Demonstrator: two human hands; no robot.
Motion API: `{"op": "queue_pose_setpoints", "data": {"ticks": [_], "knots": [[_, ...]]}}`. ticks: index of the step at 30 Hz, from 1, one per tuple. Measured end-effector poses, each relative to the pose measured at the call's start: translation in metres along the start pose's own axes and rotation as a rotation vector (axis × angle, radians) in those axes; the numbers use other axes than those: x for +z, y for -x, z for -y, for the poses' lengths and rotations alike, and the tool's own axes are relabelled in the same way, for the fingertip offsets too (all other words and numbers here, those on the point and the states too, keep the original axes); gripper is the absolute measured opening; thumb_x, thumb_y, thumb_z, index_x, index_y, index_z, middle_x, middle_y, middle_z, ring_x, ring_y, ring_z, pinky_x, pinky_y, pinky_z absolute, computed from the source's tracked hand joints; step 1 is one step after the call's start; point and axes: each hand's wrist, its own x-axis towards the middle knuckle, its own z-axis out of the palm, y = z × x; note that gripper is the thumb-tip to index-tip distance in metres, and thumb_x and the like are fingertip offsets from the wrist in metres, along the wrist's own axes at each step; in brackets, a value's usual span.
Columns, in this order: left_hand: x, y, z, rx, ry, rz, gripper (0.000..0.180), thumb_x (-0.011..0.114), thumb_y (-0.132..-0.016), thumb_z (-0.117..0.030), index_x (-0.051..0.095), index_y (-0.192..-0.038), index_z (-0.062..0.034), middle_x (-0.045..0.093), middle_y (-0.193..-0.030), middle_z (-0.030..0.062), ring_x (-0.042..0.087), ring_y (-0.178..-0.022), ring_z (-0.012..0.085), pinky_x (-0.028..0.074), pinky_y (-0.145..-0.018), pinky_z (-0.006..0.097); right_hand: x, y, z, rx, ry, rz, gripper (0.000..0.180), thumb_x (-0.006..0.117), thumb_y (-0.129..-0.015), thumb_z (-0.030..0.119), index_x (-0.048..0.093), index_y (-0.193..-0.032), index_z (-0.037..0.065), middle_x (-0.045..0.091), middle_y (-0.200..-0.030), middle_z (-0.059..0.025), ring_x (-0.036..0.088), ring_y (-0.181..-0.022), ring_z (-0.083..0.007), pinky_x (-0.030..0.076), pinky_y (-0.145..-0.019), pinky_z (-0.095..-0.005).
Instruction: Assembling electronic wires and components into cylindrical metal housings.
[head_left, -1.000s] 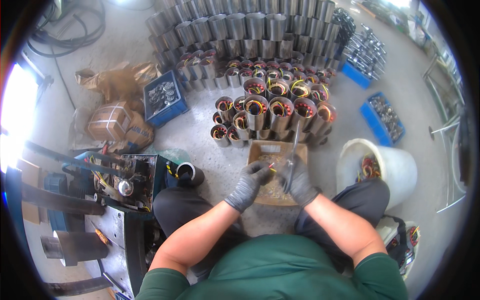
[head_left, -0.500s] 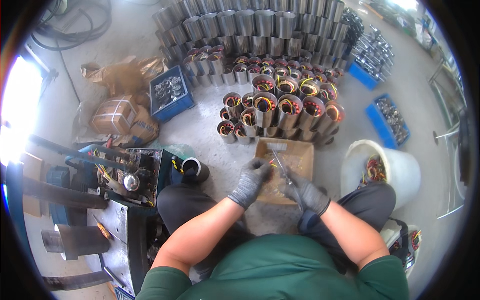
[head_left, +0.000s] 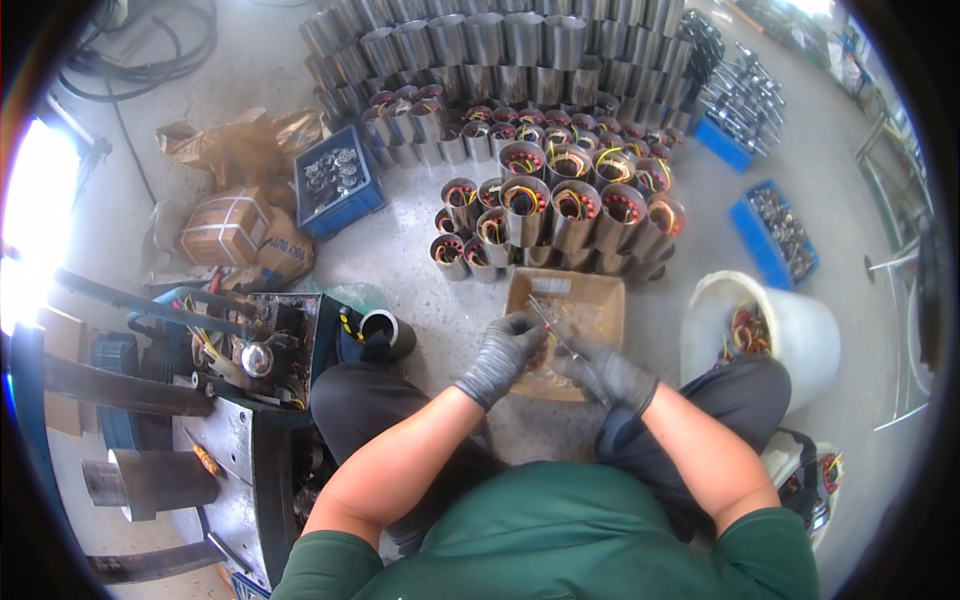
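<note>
My right hand (head_left: 618,378), in a grey glove, is closed around long slim metal scissors (head_left: 563,342). Their narrow blades point up and to the left, past the fingertips of my left hand (head_left: 505,352). That gloved hand is closed too, in a pinch on short coloured wires whose ends barely show beside the blades. Both hands are above a shallow cardboard box (head_left: 610,310) on the floor between my knees. Small scraps lie in the box, partly hidden by the hands.
Metal cylinders with coloured wires (head_left: 523,205) stand ahead, bare cylinders (head_left: 485,42) stacked behind. A white bucket (head_left: 810,345) is at right. Blue crates (head_left: 345,190) of metal parts flank the stacks. A metal-topped bench (head_left: 225,455) and dark tube (head_left: 392,338) stand left.
The scissors have tilted further to the left, their tips now nearer my left fingertips. The red and yellow wire ends at my left fingers show less than before.
</note>
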Motion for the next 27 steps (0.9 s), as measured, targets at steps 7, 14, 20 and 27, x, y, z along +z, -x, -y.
{"op": "queue_pose_setpoints", "data": {"ticks": [7,14,20,27], "knots": [[0.001,-0.005,0.008,-0.099,-0.105,0.039,0.017,0.064,-0.093,-0.014,0.065,-0.101,0.0017,0.065,-0.083,0.0036,0.057,-0.068,0.0103,0.050,-0.062,0.026,0.008,-0.008,-0.034,0.184,-0.500,-0.006,0.014,0.059,-0.089,0.009,0.058,-0.103,0.005,0.055,-0.062,-0.0025,0.048,-0.043,-0.0110,0.038,-0.039,-0.0253],[-0.007,-0.006,0.006,-0.200,0.070,0.028,0.018,0.065,-0.094,-0.017,0.064,-0.101,-0.0004,0.063,-0.079,0.0011,0.056,-0.066,0.0108,0.048,-0.059,0.025,0.018,-0.001,-0.030,0.193,-0.450,-0.144,0.036,0.060,-0.087,0.015,0.051,-0.120,0.002,0.059,-0.065,-0.0086,0.060,-0.050,-0.0219,0.048,-0.043,-0.0307],[-0.011,-0.011,0.019,-0.095,0.038,0.003,0.013,0.064,-0.094,-0.015,0.064,-0.095,-0.0026,0.064,-0.081,0.0024,0.057,-0.068,0.0108,0.049,-0.063,0.026,0.023,0.003,-0.040,0.209,-0.405,0.060,0.042,0.063,-0.087,0.016,0.048,-0.126,0.010,0.061,-0.078,-0.0082,0.062,-0.057,-0.0196,0.052,-0.050,-0.0352],[-0.009,-0.022,0.033,0.071,-0.156,0.001,0.008,0.067,-0.090,-0.007,0.064,-0.095,-0.0018,0.066,-0.085,0.0037,0.060,-0.075,0.0122,0.050,-0.071,0.027,0.018,-0.001,-0.017,0.212,-0.349,-0.015,0.029,0.062,-0.088,0.015,0.050,-0.114,0.007,0.056,-0.065,-0.0042,0.056,-0.046,-0.0167,0.046,-0.040,-0.0311]]}}
